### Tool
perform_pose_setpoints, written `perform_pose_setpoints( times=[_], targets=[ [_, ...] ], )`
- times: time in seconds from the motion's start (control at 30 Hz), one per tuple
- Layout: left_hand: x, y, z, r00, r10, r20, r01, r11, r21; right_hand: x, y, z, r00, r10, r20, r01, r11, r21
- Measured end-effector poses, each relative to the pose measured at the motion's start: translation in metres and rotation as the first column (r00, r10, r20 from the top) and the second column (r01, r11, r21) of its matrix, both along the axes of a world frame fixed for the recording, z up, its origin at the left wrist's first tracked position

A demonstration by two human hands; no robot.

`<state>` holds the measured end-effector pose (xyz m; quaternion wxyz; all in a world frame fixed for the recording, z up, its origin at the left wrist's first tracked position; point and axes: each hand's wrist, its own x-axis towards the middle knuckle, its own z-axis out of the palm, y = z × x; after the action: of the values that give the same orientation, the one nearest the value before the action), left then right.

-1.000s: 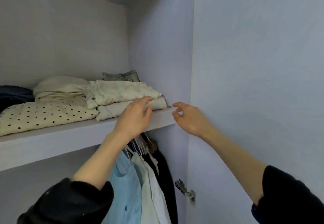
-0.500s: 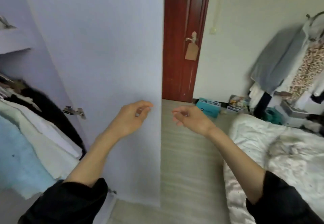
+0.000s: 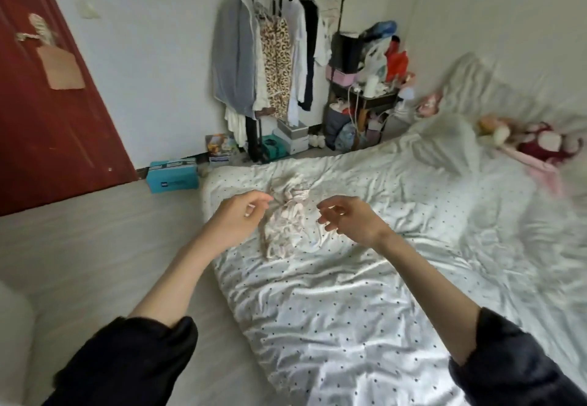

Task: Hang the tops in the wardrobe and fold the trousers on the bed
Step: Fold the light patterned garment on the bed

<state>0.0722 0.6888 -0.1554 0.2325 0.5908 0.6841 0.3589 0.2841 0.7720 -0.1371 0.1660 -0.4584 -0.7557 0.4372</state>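
1. Head view, the hands: the left hand (image 3: pixel 236 216) hovers over the near left corner of the bed (image 3: pixel 349 326) with its fingers loosely curled and nothing in them; the right hand (image 3: pixel 351 221) hovers beside it, fingers likewise relaxed and spread a little, holding nothing; both forearms are bare, with dark sleeves (image 3: pixel 133 361) pushed up towards the elbows.
2. Head view, the task's thing: a crumpled pale garment (image 3: pixel 287 224), pinkish-white and bunched in a heap, lies on the bed's dotted white cover between the two hands; whether it is a top or trousers cannot be told; the left fingertips are just beside its upper edge, though contact is not clear.
3. Head view, the room: a black clothes rack (image 3: pixel 286 56) stands against the far wall, hung with a grey garment, a leopard-print piece and white and dark ones; a cluttered shelf unit (image 3: pixel 365 97) stands just to its right; a teal box (image 3: pixel 173 175) sits on the floor near a dark red door (image 3: pixel 47 119); soft toys (image 3: pixel 533 143) lie on the far right of the bed.
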Motion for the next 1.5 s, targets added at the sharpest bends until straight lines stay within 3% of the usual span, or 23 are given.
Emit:
perform_pose_setpoints(
  times=[0.17,0.33,0.63,0.9,1.03,1.13,1.23,1.37,1.43,1.5],
  targets=[
    [0.055,0.082,-0.028,0.988,-0.152,0.003,0.152,0.985,-0.084,0.064,0.049,-0.014,0.986,-0.168,0.001,0.168,0.985,-0.031],
    [0.055,0.133,-0.07,0.981,-0.194,0.019,0.194,0.964,-0.179,0.065,0.092,-0.045,0.978,-0.207,0.021,0.208,0.968,-0.138],
    [-0.021,0.261,-0.155,0.994,-0.101,0.039,0.108,0.94,-0.323,-0.011,0.232,-0.133,0.976,-0.191,0.105,0.211,0.95,-0.229],
    [-0.089,0.366,-0.267,0.998,-0.048,0.041,0.063,0.818,-0.571,-0.096,0.357,-0.253,0.942,-0.069,0.328,0.175,0.936,-0.304],
    [-0.099,0.393,-0.317,0.997,-0.071,0.035,0.077,0.781,-0.619,-0.128,0.385,-0.306,0.931,-0.075,0.357,0.214,0.906,-0.366],
    [-0.098,0.412,-0.344,0.983,-0.181,-0.042,0.12,0.79,-0.601,-0.148,0.406,-0.336,0.931,-0.117,0.346,0.253,0.89,-0.379],
    [-0.099,0.421,-0.353,0.945,-0.321,-0.061,0.219,0.76,-0.612,-0.165,0.432,-0.349,0.915,-0.284,0.286,0.39,0.805,-0.447],
    [-0.101,0.427,-0.352,0.868,-0.476,0.14,0.44,0.608,-0.661,-0.181,0.471,-0.361,0.804,-0.525,0.28,0.587,0.622,-0.518],
    [-0.105,0.439,-0.344,0.89,-0.443,0.11,0.402,0.649,-0.646,-0.189,0.483,-0.364,0.757,-0.589,0.284,0.628,0.532,-0.568],
    [-0.108,0.453,-0.336,0.939,-0.344,0.026,0.299,0.775,-0.556,-0.192,0.488,-0.366,0.751,-0.603,0.269,0.634,0.544,-0.55]
  ],
)
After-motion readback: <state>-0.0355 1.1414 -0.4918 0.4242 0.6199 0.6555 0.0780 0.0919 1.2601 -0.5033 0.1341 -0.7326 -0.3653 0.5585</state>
